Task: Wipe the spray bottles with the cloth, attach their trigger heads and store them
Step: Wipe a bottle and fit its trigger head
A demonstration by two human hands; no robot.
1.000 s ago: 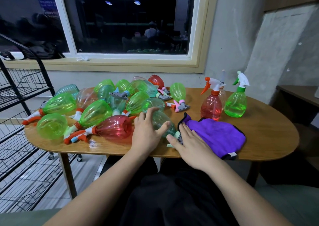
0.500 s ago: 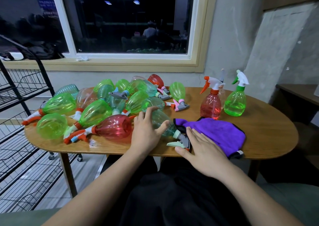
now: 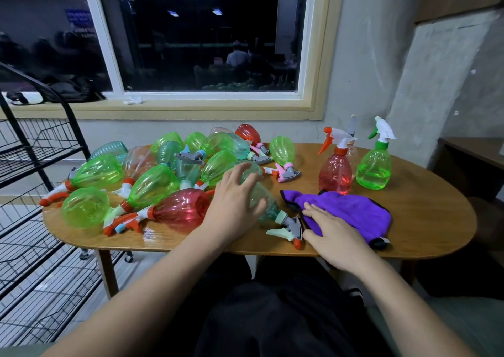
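A pale teal spray bottle (image 3: 268, 206) lies on its side near the front of the wooden table (image 3: 425, 220), its grey and mint trigger head (image 3: 289, 227) pointing toward me. My left hand (image 3: 236, 206) rests over this bottle with fingers spread and the thumb against its side. My right hand (image 3: 334, 235) lies flat, fingers straight, on the near edge of the purple cloth (image 3: 357, 213). A pile of green, red and teal bottles (image 3: 152, 184) covers the table's left half, most with trigger heads on.
A red bottle (image 3: 335, 175), a green bottle (image 3: 375, 167) and a clear one (image 3: 351, 149) behind them stand upright at the back right. A black wire rack (image 3: 41, 165) stands left of the table. A low dark shelf (image 3: 474, 154) is at the right wall.
My right hand slid right off the teal bottle's trigger head onto the cloth, uncovering the head. My left hand stayed on the bottle and spread its fingers.
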